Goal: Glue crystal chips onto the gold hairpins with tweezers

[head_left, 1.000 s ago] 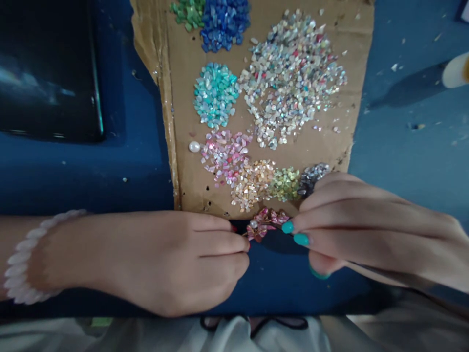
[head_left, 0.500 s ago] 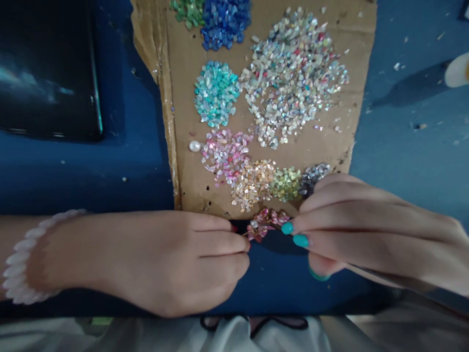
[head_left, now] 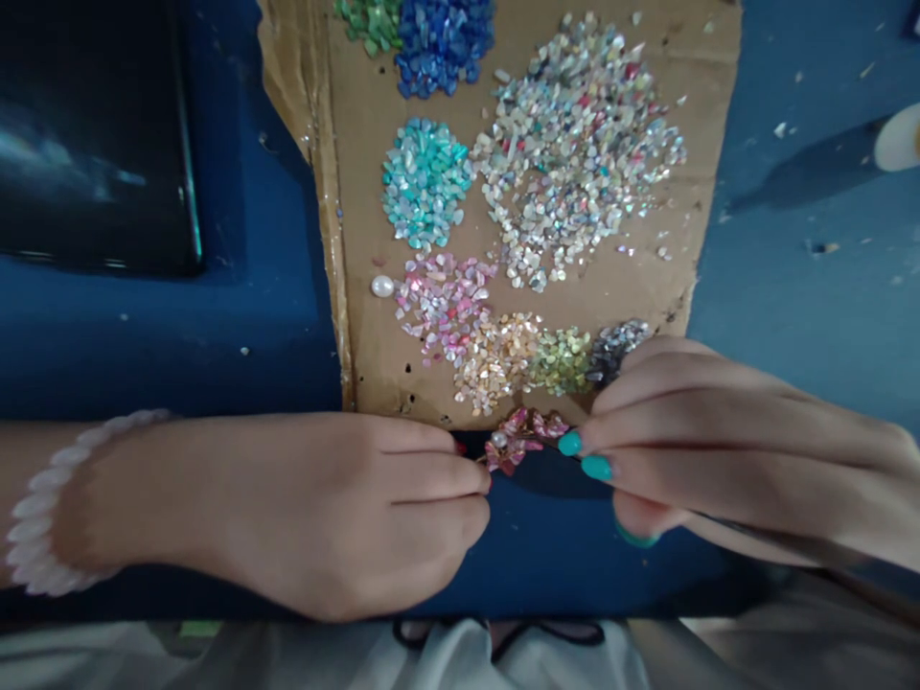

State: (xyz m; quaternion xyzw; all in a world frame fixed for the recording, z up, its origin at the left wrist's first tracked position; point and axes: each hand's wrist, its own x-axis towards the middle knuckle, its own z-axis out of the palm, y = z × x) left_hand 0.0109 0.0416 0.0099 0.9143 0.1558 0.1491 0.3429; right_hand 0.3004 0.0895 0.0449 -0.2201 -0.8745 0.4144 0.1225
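Observation:
My left hand (head_left: 337, 508), with a beaded bracelet at its wrist, pinches the thin gold-coloured stem of a pink flower ornament (head_left: 509, 448). One white pearl sits at the flower's centre, and pink chips form petals around it. My right hand (head_left: 690, 450), with turquoise nails, is closed around dark, slender tweezers (head_left: 747, 534). Their tip is a thin dark line beside the ornament's right side; whether it touches is unclear. Just beyond the ornament, on cardboard (head_left: 380, 374), lie heaps of peach chips (head_left: 499, 362), pink chips (head_left: 446, 302) and yellow-green chips (head_left: 562, 361).
The cardboard also bears a loose pearl (head_left: 382, 286), grey chips (head_left: 619, 347), turquoise chips (head_left: 427, 182), blue chips (head_left: 444, 43), green chips (head_left: 370, 21) and a wide mixed heap (head_left: 575, 153). A black glossy device (head_left: 93, 134) lies left on the blue table (head_left: 259, 326).
My right hand has drawn back slightly to the right, and the tweezers' tip has moved off the flower's centre. My left hand and the ornament stay in place.

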